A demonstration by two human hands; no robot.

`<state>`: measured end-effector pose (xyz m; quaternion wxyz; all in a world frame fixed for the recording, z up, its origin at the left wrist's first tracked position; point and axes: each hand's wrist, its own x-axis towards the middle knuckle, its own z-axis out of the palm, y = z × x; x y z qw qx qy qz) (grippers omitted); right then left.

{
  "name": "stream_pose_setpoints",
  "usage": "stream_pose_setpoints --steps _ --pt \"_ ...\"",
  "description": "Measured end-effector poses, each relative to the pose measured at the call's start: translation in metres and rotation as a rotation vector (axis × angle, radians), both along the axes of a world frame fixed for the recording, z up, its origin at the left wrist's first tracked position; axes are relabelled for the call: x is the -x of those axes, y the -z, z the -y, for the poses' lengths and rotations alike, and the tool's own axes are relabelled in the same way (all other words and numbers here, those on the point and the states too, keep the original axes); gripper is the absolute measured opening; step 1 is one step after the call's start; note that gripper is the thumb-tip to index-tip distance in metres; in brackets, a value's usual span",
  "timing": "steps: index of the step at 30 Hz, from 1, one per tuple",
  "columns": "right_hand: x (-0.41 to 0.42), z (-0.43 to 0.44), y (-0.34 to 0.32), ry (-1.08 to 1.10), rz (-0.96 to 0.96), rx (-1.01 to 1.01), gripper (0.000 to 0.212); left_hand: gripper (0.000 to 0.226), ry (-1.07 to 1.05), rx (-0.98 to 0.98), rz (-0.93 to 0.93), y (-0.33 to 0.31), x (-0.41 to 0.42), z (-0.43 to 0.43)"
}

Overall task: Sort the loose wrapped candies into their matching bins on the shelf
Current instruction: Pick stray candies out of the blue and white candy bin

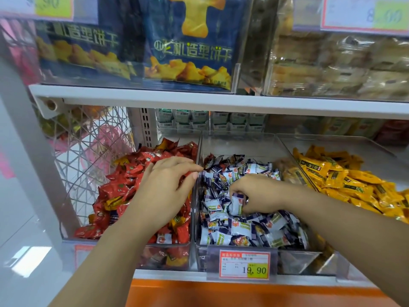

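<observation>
Head: bin [239, 141] tag [244, 264], seemingly "19.90"

Bright, even light, glare patch on the floor [27, 255], top-shelf packets [188, 52] blurred, wide-angle curvature at edges.

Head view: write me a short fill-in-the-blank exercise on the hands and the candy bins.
The right hand pinches a white-and-blue candy in the ___ bin.
The left hand is over the leftmost bin, filled mainly with ___ candies.
The rightmost bin holds ___ candies.
The price tag below the right hand reads ___.
Missing words: middle; red; yellow; 19.90
</observation>
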<state>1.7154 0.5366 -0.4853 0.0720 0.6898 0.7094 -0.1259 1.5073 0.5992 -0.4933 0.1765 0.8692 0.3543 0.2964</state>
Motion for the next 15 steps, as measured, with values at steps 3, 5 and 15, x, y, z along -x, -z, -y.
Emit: stream_pose_setpoints --steps 3,5,15 --pt "-0.003 0.0 -0.004 0.005 0.014 0.023 0.023 0.03 0.001 -0.005 -0.003 0.0 0.001 0.0" --pt "-0.007 0.002 -0.007 0.035 -0.035 0.003 0.016 0.031 0.0 -0.008 -0.01 0.0 0.001 0.0" --pt "-0.034 0.0 -0.021 0.275 -0.235 -0.405 0.026 0.026 -0.004 -0.029 -0.008 0.0 0.0 0.001"
